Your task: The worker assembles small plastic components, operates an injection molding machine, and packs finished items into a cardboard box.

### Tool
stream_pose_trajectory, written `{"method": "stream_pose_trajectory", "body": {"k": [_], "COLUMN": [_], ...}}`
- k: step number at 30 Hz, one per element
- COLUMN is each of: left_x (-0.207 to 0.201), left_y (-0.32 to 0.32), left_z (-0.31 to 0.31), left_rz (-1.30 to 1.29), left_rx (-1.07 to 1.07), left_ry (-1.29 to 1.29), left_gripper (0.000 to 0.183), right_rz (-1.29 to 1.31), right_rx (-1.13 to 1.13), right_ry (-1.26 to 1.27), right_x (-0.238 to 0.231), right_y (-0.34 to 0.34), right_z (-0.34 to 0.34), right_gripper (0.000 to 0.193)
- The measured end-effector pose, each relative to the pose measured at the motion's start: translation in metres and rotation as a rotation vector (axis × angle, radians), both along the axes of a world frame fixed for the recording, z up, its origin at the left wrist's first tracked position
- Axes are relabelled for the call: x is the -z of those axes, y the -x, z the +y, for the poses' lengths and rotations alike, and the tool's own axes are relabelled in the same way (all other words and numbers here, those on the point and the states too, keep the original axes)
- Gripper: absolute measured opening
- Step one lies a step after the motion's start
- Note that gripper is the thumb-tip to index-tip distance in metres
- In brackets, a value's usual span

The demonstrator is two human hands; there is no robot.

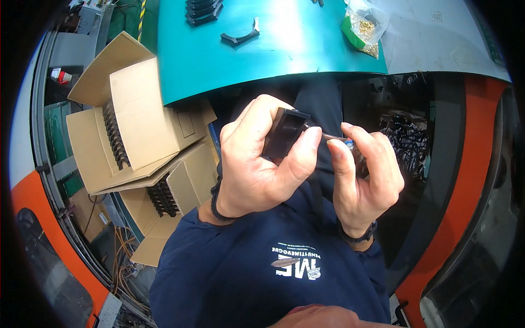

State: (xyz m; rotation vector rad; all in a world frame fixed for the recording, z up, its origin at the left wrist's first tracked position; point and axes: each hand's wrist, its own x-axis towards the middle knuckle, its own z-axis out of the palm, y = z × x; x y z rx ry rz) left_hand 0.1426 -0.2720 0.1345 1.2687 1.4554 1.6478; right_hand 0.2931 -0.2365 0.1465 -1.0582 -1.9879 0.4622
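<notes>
My left hand (260, 175) is closed round a black, box-like plastic part (283, 134) with a hollow face, held above my lap. My right hand (367, 183) pinches a thin, pale tool (331, 136) with a bit of blue by the fingertips; its exact kind is too small to make out. The tool's tip reaches the edge of the black part beside my left thumb. On the teal tabletop (290, 49) beyond lies a curved black part (241, 37), apart from both hands.
A stack of black curved parts (204, 12) sits at the table's far left. A plastic bag of small brass-coloured pieces (365, 27) lies at its right. Open cardboard boxes (146, 104) with rows of black parts (115, 134) stand at left. Dark pieces (404, 142) are heaped under the table.
</notes>
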Motion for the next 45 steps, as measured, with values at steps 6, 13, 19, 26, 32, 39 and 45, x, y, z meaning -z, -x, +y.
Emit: {"method": "stream_pose_trajectory", "body": {"k": [6,13,19,26,32,39,45], "left_x": [-0.001,0.0,-0.001,-0.003,0.001,0.049,0.109], "left_y": [-0.001,-0.002,-0.002,0.001,-0.002,0.064,0.155], "left_z": [-0.001,0.0,0.0,0.0,0.003,0.05,0.113], "left_rz": [-0.027,-0.046,-0.051,-0.285,-0.412,-0.027,0.666], "left_rx": [-0.005,-0.007,0.019,0.096,0.076,-0.161,-0.302], "left_ry": [0.023,0.042,0.117,0.17,0.25,0.109,0.473], "left_gripper": [0.017,0.017,0.019,0.015,0.013,0.024,0.026], "right_rz": [0.007,-0.023,-0.008,0.035,0.048,0.035,-0.009], "right_rx": [0.01,0.032,0.064,0.115,0.134,0.156,0.218], "right_ry": [-0.009,-0.016,-0.024,0.087,0.108,0.189,0.296], "right_x": [0.002,0.001,0.004,0.006,0.015,0.024,0.04], "right_y": [0.001,0.001,0.001,-0.006,-0.01,-0.021,-0.035], "right_z": [0.0,0.0,0.0,-0.002,-0.002,-0.007,-0.015], "right_gripper": [0.03,0.029,0.028,0.023,0.022,0.017,0.015]}}
